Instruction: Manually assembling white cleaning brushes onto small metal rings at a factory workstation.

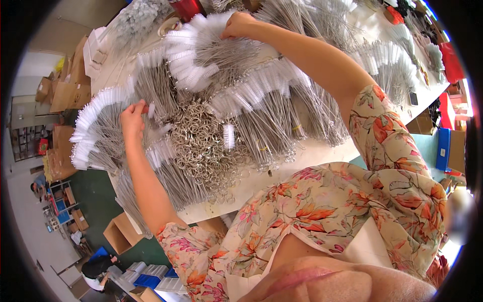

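My left hand (133, 120) is over the left part of the table, with its fingers bent together beside a fanned bundle of wire brushes (98, 121) with white bristle heads. A small white bristle head (151, 110) shows at its fingertips, but whether they grip it is hidden. At the far side my right hand (238, 26) is closed, fingertips down at the edge of another heap of white-bristled wire brushes (193, 55). What it pinches is hidden. Between and nearer than the hands is a pile of small metal rings (196, 146), with a single white brush head (229, 137) lying on it.
More brush bundles (266, 116) lie right of the rings, and others (385, 63) farther right. A red cylinder (187, 8) and a tape roll (170, 26) are at the back. Cardboard boxes (122, 233) stand below the table's left edge. Another person (96, 272) is at lower left.
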Demonstrator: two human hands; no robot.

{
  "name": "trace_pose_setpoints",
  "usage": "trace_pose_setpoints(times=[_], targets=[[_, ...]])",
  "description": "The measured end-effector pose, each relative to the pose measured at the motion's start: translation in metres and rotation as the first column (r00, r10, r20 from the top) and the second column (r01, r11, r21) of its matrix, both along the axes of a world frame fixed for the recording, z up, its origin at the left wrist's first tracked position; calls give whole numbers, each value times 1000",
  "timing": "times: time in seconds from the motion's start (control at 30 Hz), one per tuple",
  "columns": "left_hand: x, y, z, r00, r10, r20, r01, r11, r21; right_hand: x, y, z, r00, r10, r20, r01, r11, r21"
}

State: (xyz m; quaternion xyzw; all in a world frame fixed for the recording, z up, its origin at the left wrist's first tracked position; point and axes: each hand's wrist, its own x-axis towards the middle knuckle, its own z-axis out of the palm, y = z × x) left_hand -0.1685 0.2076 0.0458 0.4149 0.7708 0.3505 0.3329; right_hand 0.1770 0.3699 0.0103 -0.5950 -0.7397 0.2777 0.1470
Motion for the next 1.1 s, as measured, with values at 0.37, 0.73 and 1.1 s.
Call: trace_pose_setpoints(times=[0.37, 0.73, 1.1], targets=[[-44, 8, -21, 913, -61, -403, 157, 965, 210, 32, -15, 96, 811, 64, -581, 318, 785, 531], [-38, -37, 55, 962, 234, 139, -246, 526, 814, 297, 26, 53, 902, -424, -86, 370, 652, 662], [62, -172, 35, 583, -43, 811, -355, 885, 301, 368, 67, -13, 812, -360, 459, 275, 930, 243]])
